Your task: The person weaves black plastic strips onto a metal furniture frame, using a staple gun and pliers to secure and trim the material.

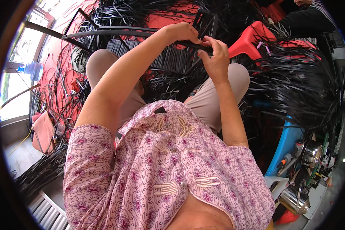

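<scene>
A black metal frame (pixel 140 33) with slim bars, like that of a chair, stands across my knees. Dark strips woven side by side form a panel (pixel 166 59) on it. My left hand (pixel 184 32) is closed at a black bar (pixel 188 45) of the frame, its fingertips pinched together; what they pinch is too small to make out. Close beside it, my right hand (pixel 216 61) wraps thumb and fingers round the bar's right end. The fingertips of both hands nearly meet.
Loose black plastic strips (pixel 291 82) lie in heaps around me. A red plastic stool (pixel 255 38) stands at right, near another person's dark-clothed arm (pixel 306 21). Further right are a blue panel (pixel 283 143) and metal pots (pixel 295 199). A blue water jug (pixel 34 71) is at left.
</scene>
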Demonstrator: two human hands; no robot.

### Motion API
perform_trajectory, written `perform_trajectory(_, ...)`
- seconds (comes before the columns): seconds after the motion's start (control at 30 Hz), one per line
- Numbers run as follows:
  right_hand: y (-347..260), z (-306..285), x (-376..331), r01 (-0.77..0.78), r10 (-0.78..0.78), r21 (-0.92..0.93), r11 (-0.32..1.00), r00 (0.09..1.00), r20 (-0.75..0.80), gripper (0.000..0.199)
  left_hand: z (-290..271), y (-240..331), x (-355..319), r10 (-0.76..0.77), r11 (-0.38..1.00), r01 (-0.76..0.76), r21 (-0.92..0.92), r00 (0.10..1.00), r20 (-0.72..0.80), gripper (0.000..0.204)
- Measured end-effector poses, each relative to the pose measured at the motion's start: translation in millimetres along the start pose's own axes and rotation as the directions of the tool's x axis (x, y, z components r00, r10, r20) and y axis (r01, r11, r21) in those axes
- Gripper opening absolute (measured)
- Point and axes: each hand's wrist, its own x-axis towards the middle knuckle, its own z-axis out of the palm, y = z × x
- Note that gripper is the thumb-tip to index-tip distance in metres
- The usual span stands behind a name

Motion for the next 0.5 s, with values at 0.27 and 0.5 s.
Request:
perform_trajectory(0.27, 6, 5, 1, 0.044, -0.044, 0.002, 0.999, 0.999, -0.007, 0.043, 2, -11, 4, 0.087, 0.987, -0.085, -0.135, 0.996, 0.008, 0.017)
perform_trajectory(0.5, 4, 9, -3, 0.03, -0.029, 0.012, 0.999, 0.996, -0.079, 0.039, -1, 7, 11, -0.018, 1.0, 0.02, -0.018, 0.996, 0.085, 0.016)
